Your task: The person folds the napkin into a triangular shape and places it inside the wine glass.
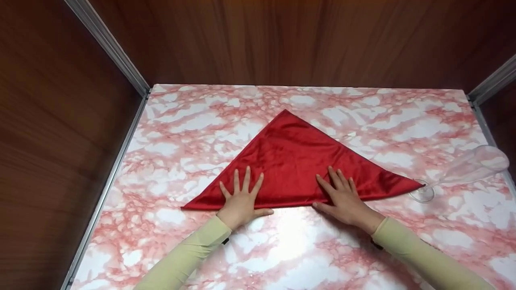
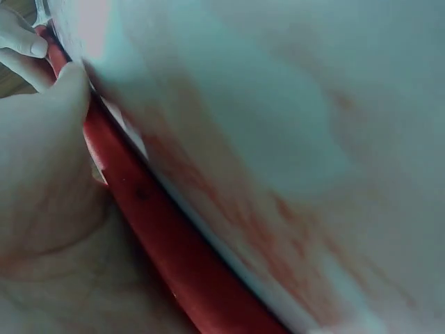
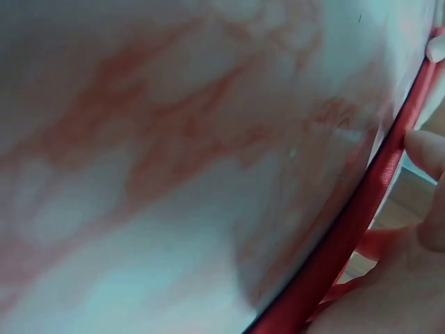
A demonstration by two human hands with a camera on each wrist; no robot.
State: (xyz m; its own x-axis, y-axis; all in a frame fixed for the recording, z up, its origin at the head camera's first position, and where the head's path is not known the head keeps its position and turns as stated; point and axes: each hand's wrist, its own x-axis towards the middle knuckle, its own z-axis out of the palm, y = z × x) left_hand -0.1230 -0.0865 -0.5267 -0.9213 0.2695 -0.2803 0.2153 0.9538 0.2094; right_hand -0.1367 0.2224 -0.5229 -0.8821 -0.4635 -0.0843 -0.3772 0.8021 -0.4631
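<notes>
A shiny red cloth (image 1: 296, 157) lies on the table folded into a triangle, its peak pointing away and its long folded edge nearest me. My left hand (image 1: 240, 203) rests on its left part with fingers spread, the thumb stretched along just outside the near edge. On the right part my right hand (image 1: 342, 199) lies with fingers spread, its thumb at the same edge. Both wrist views show the red folded edge (image 2: 156, 216) running close beside the palms. The cloth's right corner overlaps the base of a clear stemmed glass (image 1: 475, 163).
The glass stands upright near the table's right side. Pink-and-white marbled table (image 1: 177, 133) spreads around the cloth. Dark wood panels (image 1: 282, 44) with metal edge strips (image 1: 117, 48) wall off the back and both sides.
</notes>
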